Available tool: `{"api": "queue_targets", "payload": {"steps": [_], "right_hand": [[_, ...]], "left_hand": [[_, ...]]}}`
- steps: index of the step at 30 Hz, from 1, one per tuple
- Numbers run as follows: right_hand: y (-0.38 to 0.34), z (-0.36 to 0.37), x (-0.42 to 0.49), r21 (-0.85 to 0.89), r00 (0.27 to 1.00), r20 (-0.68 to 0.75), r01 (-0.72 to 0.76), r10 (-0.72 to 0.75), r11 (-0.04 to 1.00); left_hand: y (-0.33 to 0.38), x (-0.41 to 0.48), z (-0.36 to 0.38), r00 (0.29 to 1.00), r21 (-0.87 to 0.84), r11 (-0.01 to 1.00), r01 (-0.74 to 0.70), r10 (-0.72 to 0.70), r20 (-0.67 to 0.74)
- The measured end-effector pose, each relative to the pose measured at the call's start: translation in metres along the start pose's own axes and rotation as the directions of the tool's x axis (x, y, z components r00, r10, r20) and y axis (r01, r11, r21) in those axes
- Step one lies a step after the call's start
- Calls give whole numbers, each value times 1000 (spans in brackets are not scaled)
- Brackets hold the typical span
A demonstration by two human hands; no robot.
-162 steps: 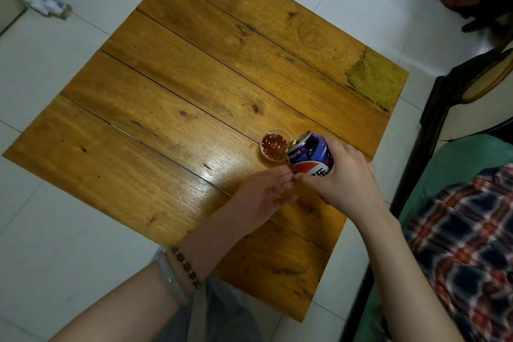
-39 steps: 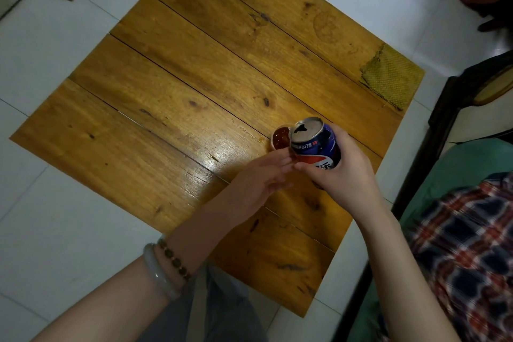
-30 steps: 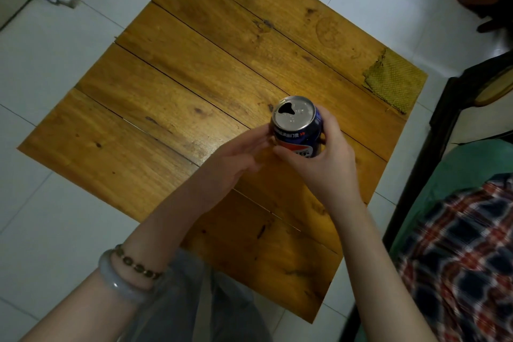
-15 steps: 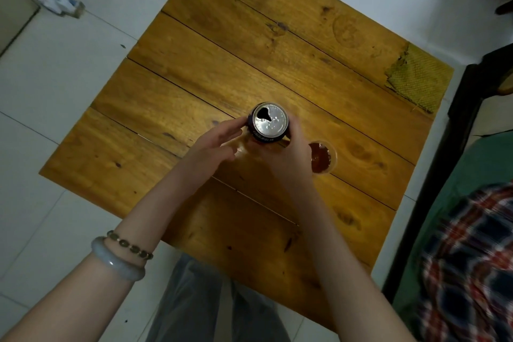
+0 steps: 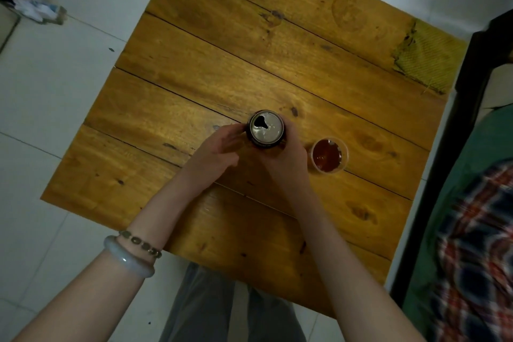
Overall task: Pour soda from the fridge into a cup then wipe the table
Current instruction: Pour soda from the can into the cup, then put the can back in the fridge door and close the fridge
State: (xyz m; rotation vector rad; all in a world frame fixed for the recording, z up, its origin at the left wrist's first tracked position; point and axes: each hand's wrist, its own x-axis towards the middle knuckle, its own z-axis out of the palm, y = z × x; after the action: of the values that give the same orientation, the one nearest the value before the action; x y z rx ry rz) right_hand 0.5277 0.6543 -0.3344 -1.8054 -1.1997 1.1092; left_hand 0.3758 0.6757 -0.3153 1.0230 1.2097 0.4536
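Soda can (image 5: 267,128): stood upright near the middle of the wooden table (image 5: 194,64), its opened top facing the camera.
Right hand (image 5: 286,164): wrapped around the can's near and right side, holding it.
Left hand (image 5: 215,157): fingertips touched the can's left side; how firm the grip was could not be told.
Cup (image 5: 329,154): clear, with brown soda in it, just beside the right hand.
Cloth (image 5: 429,60): yellow-green, at the table's far right corner, well apart from the can.
Surroundings: dark chair frame (image 5: 469,108) along the right edge; cables (image 5: 36,8) on the tiled floor, far left.
Hidden: the can's label and base, covered by both hands.
Blurred: plaid fabric (image 5: 477,258) at right, cut off.
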Motion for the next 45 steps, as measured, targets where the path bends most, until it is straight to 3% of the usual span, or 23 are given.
{"api": "queue_targets", "payload": {"steps": [6, 10, 19, 23, 27, 34, 39, 45], "right_hand": [[7, -2, -2, 46, 999, 34, -18, 16, 999], [20, -5, -5, 138, 988, 69, -144, 136, 980], [20, -9, -7, 344, 945, 105, -328, 311, 880], [17, -10, -9, 471, 910, 141, -408, 390, 782], [8, -13, -17, 616, 859, 250, -497, 447, 611], [-37, -32, -55, 668, 778, 469, -622, 418, 409], [-91, -51, -94, 548, 761, 547, -640, 348, 539], [-154, -58, -146, 365, 635, 738, -659, 227, 657]], "left_hand": [[-3, 3, 2, 996, 199, 978, -67, 76, -41], [-4, 12, 10, 985, 354, 929, -107, 149, -92], [-8, 38, 26, 956, 368, 902, -226, 278, -95], [-11, 31, 26, 945, 371, 897, -241, 304, -121], [-4, 5, 24, 938, 338, 911, -237, 305, -165], [27, -72, 18, 929, 208, 963, -172, 229, -292], [48, -144, 24, 860, 177, 972, -158, 223, -459], [69, -249, 32, 698, 100, 970, -220, 228, -678]]}}
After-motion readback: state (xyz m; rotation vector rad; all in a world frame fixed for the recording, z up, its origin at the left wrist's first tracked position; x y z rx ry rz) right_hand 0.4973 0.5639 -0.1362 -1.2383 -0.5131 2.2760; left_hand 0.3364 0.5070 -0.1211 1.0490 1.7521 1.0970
